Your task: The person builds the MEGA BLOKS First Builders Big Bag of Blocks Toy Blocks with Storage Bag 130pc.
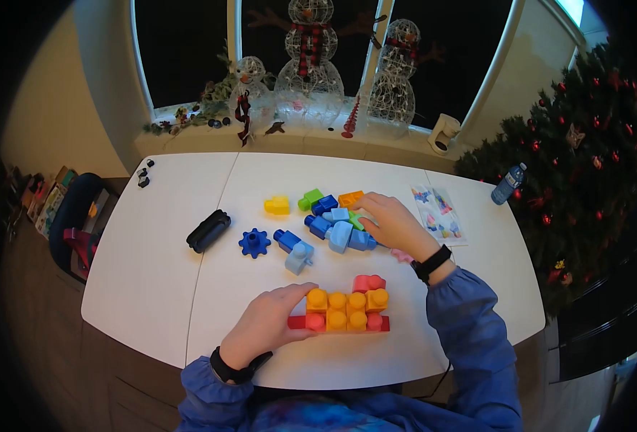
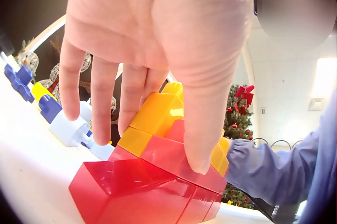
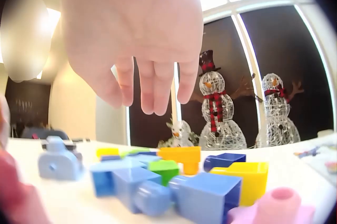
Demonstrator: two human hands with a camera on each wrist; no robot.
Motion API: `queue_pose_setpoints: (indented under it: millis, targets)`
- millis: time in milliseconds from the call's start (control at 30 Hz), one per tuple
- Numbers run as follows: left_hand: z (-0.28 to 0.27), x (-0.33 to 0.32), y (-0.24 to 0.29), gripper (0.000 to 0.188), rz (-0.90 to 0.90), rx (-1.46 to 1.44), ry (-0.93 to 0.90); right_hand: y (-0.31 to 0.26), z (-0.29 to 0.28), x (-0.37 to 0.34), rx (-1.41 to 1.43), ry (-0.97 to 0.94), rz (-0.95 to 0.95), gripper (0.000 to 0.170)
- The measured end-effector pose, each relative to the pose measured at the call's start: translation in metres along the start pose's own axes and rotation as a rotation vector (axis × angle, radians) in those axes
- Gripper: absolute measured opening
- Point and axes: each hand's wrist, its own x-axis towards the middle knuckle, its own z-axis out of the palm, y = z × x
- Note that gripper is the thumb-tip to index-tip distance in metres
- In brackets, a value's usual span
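Observation:
On the near part of the table my left hand (image 1: 268,320) holds the left end of a build of toy building blocks (image 1: 337,319), yellow-orange ones over red ones. In the left wrist view its thumb presses the near side of a red block (image 2: 158,155), with the fingers along the far side. A pinkish-red block (image 1: 365,283) sits at the build's far right. Farther back, my right hand (image 1: 398,227) hovers over loose blocks, fingers pointing down and apart, holding nothing. Below it are an orange block (image 3: 180,155), light blue blocks (image 3: 208,195) and a green block (image 3: 164,170).
Left of the pile lie a yellow block (image 1: 277,205), a blue gear piece (image 1: 254,243) and a black case (image 1: 209,231). A pink gear piece (image 1: 402,255) is near the right wrist. Beyond are a picture sheet (image 1: 439,216) and a water bottle (image 1: 509,184).

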Motion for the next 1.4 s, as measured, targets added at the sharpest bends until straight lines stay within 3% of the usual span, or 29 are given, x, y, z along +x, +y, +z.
queue_pose_setpoints:
  millis: [100, 200, 300, 400, 500, 600, 700, 733, 833, 1067, 1400]
  targets:
    - [-0.002, 0.001, 0.002, 0.076, -0.004, -0.001, -0.009, 0.040, 0.043, 0.035, -0.336, -0.063, -0.041, 0.023]
    - [-0.001, 0.000, 0.000, 0.076, -0.004, -0.004, -0.006, 0.044, 0.055, 0.052, -0.480, -0.137, -0.035, 0.023]
    - [0.000, -0.001, -0.001, 0.076, -0.009, -0.013, -0.008, 0.047, 0.059, 0.057, -0.524, -0.299, 0.019, 0.022]
    - [-0.001, -0.001, -0.001, 0.075, 0.003, 0.000, 0.001, 0.048, 0.056, 0.057, -0.551, -0.293, -0.011, 0.024]
    - [0.001, -0.001, -0.001, 0.075, 0.014, 0.016, 0.010, 0.038, 0.037, 0.051, -0.463, -0.135, -0.037, 0.029]
    - [0.000, -0.001, 0.000, 0.074, 0.006, 0.023, 0.006, 0.003, 0.004, 0.037, -0.128, -0.037, 0.119, 0.047]
    - [0.000, -0.001, 0.000, 0.074, 0.007, 0.019, 0.009, -0.025, -0.016, 0.005, 0.202, 0.134, 0.099, 0.043]
    - [0.001, -0.001, 0.000, 0.074, 0.010, 0.015, 0.012, -0.040, -0.028, -0.007, 0.275, 0.090, 0.171, 0.035]
    - [0.000, -0.001, 0.000, 0.076, -0.028, -0.023, -0.031, -0.061, -0.022, -0.051, 0.692, 0.201, 0.201, 0.038]
    - [-0.001, -0.001, 0.003, 0.075, -0.025, -0.048, -0.017, -0.119, -0.032, -0.091, 0.556, 0.077, 0.160, 0.036]
    - [0.000, -0.001, 0.004, 0.074, -0.001, -0.025, 0.023, -0.117, -0.009, -0.102, 0.377, 0.100, 0.097, 0.032]
